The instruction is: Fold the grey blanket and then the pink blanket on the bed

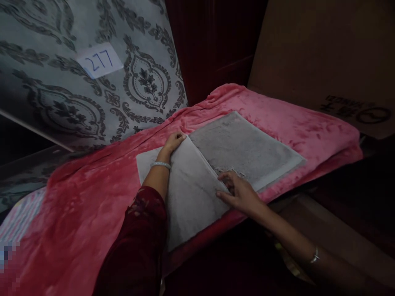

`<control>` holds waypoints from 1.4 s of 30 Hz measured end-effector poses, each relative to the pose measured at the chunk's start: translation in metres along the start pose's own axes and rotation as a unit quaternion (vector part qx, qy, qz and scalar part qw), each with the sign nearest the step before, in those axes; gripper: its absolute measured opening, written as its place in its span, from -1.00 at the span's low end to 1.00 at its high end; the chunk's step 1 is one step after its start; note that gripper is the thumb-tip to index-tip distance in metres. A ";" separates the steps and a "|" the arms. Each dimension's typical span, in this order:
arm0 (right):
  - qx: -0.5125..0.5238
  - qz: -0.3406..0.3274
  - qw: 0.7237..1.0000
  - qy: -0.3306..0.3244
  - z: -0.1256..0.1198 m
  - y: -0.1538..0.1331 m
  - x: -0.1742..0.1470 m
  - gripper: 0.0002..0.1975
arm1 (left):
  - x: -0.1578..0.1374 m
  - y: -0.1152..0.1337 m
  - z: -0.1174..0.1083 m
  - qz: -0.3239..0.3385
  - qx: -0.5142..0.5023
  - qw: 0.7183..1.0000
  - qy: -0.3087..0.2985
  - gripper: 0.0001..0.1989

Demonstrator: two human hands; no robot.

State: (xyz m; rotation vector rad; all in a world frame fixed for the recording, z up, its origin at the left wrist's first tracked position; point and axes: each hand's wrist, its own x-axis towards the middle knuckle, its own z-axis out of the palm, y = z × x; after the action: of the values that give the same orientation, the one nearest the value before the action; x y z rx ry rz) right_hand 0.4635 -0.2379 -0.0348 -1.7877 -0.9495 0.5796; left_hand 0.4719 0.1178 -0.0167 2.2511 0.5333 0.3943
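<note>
A grey cloth lies partly folded over on a pink plush blanket, its raised edge running diagonally between my hands. At the far end of that edge, my left hand is closed on the cloth, its fingertips bunched together. Lower right, my right hand takes the near end of the edge, thumb over the cloth and fingers curled beside it. Some fingertips there are hidden. To the right of the fold, a darker grey panel with a lighter border is spread flat. Pale loose threads show near my right fingers.
The pink blanket covers the surface under the cloth. Behind it stands a patterned panel bearing a paper marked 277. A cardboard sheet leans at the back right. Striped fabric shows at far left.
</note>
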 end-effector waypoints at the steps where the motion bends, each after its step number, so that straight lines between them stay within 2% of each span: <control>1: -0.003 0.004 1.000 0.007 0.000 -0.001 0.000 -0.64 | 0.000 0.000 0.000 0.001 -0.003 1.000 0.002 -0.89; 6: -0.004 0.024 0.999 0.023 0.001 -0.001 0.003 -0.73 | 0.001 0.001 -0.001 -0.007 -0.023 1.000 0.007 -0.87; 12: -0.042 0.019 0.999 0.025 0.003 0.000 0.009 -0.81 | 0.002 0.002 -0.003 -0.012 -0.020 1.000 -0.020 -0.78; 19: -0.049 0.030 0.997 0.055 0.006 0.000 0.011 -0.79 | 0.015 0.010 -0.005 -0.002 0.025 1.000 -0.008 -0.79; 29: -0.052 -0.011 0.996 0.077 0.009 0.005 0.011 -0.80 | 0.009 0.008 -0.001 0.016 0.122 0.992 0.028 -0.84; 33: -0.055 -0.026 0.995 0.085 0.010 0.003 0.006 -0.93 | 0.013 0.009 -0.002 0.012 0.164 0.986 0.028 -0.83; 38: -0.110 -0.033 0.992 0.050 0.013 0.002 0.000 -0.66 | 0.012 0.007 0.004 0.000 0.209 0.978 0.015 -0.85; 42: -0.194 0.017 0.981 -0.010 0.013 -0.002 0.000 -0.57 | 0.012 0.006 0.005 0.006 0.221 0.975 0.002 -0.86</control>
State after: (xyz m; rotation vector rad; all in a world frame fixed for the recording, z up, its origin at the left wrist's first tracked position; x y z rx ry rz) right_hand 0.4529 -0.2306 -0.0386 -2.1505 -1.1050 0.4555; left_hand 0.4857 0.1173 -0.0140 2.6813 0.6613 0.3080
